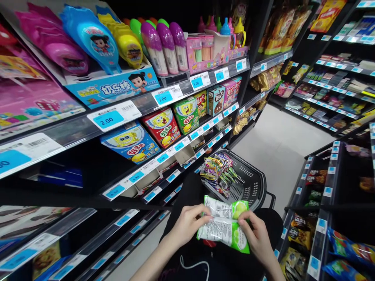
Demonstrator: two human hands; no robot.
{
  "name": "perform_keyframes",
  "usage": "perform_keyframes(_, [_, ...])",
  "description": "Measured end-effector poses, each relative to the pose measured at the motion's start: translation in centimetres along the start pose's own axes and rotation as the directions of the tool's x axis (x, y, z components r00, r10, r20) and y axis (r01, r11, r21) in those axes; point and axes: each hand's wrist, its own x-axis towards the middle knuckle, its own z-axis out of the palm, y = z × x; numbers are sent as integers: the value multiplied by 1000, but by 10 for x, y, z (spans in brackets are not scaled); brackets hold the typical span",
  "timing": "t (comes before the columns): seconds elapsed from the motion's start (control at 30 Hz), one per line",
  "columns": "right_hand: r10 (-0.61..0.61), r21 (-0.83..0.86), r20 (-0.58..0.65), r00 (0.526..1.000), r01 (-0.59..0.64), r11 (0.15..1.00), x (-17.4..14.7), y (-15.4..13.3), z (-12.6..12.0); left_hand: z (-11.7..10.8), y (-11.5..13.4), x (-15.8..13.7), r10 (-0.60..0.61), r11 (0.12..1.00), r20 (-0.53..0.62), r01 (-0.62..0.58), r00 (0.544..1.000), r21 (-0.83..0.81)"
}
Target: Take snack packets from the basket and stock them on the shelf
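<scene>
A green-and-white candy bag (222,231) lies across my lap, its printed back and middle seam facing up, with pale green round fruit pictured at its right end. My left hand (189,221) pinches the bag's left side near the seam. On the right side, my right hand (257,233) grips it with thumb and fingers closed. Just beyond the bag, a dark plastic shopping basket (260,185) sits on the floor, holding several small colourful snack packets (218,168).
Shelves to my left carry boxed snacks (162,127), blue candy packs (90,43) and purple-topped tubes (166,43), with price tags (114,115) along their edges. A low rack with bagged snacks (351,249) stands close on my right. Pale aisle floor (281,144) stretches ahead.
</scene>
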Motion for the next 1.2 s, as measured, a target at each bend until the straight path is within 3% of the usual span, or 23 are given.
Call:
perform_keyframes(0.07, [17, 24, 7, 1000, -18, 1000, 0, 0, -2, -3, 1, -2, 46, 998, 25, -47, 999, 46])
perform_keyframes(0.23, [117, 132, 73, 990, -126, 983, 0, -1, -6, -15, 17, -11, 12, 990, 165, -35, 986, 136])
perform_keyframes(0.33, [157, 175, 95, 983, -172, 969, 0, 0, -5, -12, 22, -16, 35, 981, 149, -62, 988, 182])
perform_keyframes(0.5, [82, 264, 47, 996, -91, 960, -3, -4, -1, 0, 7, -16, 231, 909, 89, -247, 969, 335])
perform_keyframes(0.6, [48, 370, 76, 996, -73, 926, -6, -8, 0, -1, 3, -17, 416, 801, 95, -413, 905, 432])
perform_keyframes(0.67, [50, 486, 98, 994, -91, 869, -6, -11, 1, -5, 6, -18, 463, 779, 107, -461, 880, 425])
perform_keyframes(0.77, [71, 673, 96, 993, -117, 730, 0, -13, 5, -8, 15, -19, 333, 889, 75, -339, 940, 309])
perform_keyframes(0.87, [117, 775, 138, 983, -181, 606, 9, -13, 7, -6, 18, -18, 165, 986, 98, -168, 981, 21])
perform_keyframes(0.93, [160, 798, 204, 966, -259, 545, 13, -13, 8, -5, 16, -18, 87, 972, 97, -63, 991, -228])
perform_keyframes(1.03, [226, 802, 283, 932, -359, 478, 16, -15, 8, -10, 16, -17, -3, 873, 129, 65, 992, -484])
perform_keyframes(1.2, [261, 783, 276, 925, -374, 497, 10, -26, 6, -25, 32, -17, -17, 842, 312, 182, 950, -508])
